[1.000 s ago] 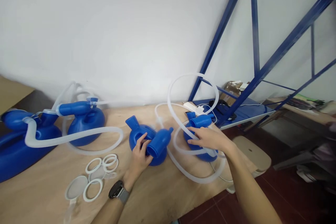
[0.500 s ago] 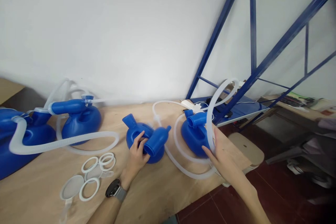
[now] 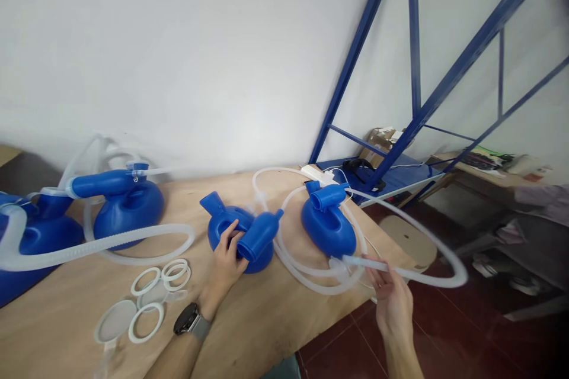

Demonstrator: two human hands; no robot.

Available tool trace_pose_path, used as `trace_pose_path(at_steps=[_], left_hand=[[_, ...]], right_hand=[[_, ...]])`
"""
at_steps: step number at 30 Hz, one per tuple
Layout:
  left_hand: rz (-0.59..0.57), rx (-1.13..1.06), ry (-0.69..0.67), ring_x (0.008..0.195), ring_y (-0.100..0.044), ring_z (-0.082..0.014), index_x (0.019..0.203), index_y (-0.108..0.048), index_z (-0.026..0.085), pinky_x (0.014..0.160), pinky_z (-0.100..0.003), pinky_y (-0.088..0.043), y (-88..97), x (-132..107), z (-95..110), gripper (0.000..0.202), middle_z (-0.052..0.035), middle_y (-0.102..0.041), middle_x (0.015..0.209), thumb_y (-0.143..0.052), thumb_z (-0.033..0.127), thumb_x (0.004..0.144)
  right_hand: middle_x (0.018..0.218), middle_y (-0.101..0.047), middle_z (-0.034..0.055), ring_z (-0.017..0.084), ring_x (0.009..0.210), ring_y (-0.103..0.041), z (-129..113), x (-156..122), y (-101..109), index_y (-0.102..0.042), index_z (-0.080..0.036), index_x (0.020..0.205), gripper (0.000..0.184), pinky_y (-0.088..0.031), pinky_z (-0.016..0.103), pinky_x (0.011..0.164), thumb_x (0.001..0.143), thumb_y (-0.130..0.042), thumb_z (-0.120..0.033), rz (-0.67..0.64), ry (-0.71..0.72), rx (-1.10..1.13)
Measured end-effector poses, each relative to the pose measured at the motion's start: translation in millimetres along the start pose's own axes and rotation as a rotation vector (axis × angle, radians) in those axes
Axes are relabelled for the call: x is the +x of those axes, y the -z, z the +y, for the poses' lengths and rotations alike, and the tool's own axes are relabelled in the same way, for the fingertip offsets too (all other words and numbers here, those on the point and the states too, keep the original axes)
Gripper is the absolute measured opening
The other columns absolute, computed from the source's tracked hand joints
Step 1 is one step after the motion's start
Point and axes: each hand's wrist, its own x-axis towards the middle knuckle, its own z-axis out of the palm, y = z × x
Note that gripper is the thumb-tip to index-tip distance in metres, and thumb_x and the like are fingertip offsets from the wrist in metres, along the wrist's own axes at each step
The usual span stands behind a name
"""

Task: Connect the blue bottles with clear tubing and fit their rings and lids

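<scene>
My left hand (image 3: pixel 228 257) is closed round the handle of the middle blue plastic bottle (image 3: pixel 226 222), which has a slanted neck. A blue tubular spout (image 3: pixel 260 235) lies over that bottle, right beside my fingers. My right hand (image 3: pixel 391 293) pinches a clear flexible hose (image 3: pixel 431 277) near the table's right edge. The hose's loop bulges out past the edge, and its other end runs to the blue spout on the right-hand bottle (image 3: pixel 326 234). A translucent fitting (image 3: pixel 340 267) lies at the hose end beside my right fingers.
White rings (image 3: pixel 146 323) and a translucent strapped cap (image 3: pixel 116 321) lie on the brown table (image 3: pixel 249 325). More blue bottles (image 3: pixel 128 213) with hoses stand at left. A blue metal frame (image 3: pixel 355 65) rises at right, with a stool (image 3: pixel 406 240) beside the table.
My right hand has moved down and right along the hose. The hose's raised loop has dropped and swung out to the right. My left hand keeps its grip on the bottle.
</scene>
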Motion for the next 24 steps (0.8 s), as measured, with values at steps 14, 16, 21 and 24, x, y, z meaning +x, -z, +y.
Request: trace_pose_path(at_steps=[14, 16, 21, 24], left_hand=[[-0.021, -0.006, 0.013, 0.120, -0.066, -0.0337, 0.124, -0.057, 0.019, 0.102, -0.054, -0.057, -0.8, -2, -2, 0.042, -0.0215, -0.056, 0.143, -0.059, 0.010, 0.083], [-0.015, -0.008, 0.010, 0.120, -0.066, -0.0336, 0.124, -0.057, 0.018, 0.101, -0.054, -0.057, -1.2, -2, -2, 0.041, -0.0222, -0.055, 0.143, -0.059, 0.010, 0.084], [-0.016, -0.007, -0.001, 0.117, -0.067, -0.0331, 0.125, -0.057, 0.018, 0.100, -0.054, -0.058, -1.7, -1, -2, 0.041, -0.0223, -0.056, 0.143, -0.059, 0.011, 0.084], [-0.015, 0.000, -0.001, 0.123, -0.064, -0.0350, 0.124, -0.057, 0.017, 0.101, -0.054, -0.057, -1.5, -1, -1, 0.041, -0.0224, -0.056, 0.143, -0.058, 0.010, 0.084]], right_hand=[[0.089, -0.077, 0.0072, 0.033, 0.082, -0.073, 41, 7, -12, -0.069, -0.023, 0.100, 0.053, -0.061, 0.047, 0.077, 0.067, -0.073, -0.064, -0.264, 0.222, -0.633], [0.086, -0.075, 0.0068, 0.031, 0.075, -0.072, 41, 8, -16, -0.071, -0.021, 0.099, 0.054, -0.061, 0.047, 0.075, 0.064, -0.074, -0.061, -0.303, 0.229, -0.626], [0.081, -0.076, 0.0110, 0.035, 0.075, -0.073, 31, 11, -23, -0.078, -0.016, 0.085, 0.045, -0.060, 0.051, 0.075, 0.056, -0.079, -0.051, -0.350, 0.225, -0.598], [0.080, -0.077, 0.0119, 0.036, 0.078, -0.073, 24, 14, -25, -0.080, -0.017, 0.080, 0.040, -0.059, 0.053, 0.079, 0.055, -0.080, -0.048, -0.348, 0.242, -0.537]])
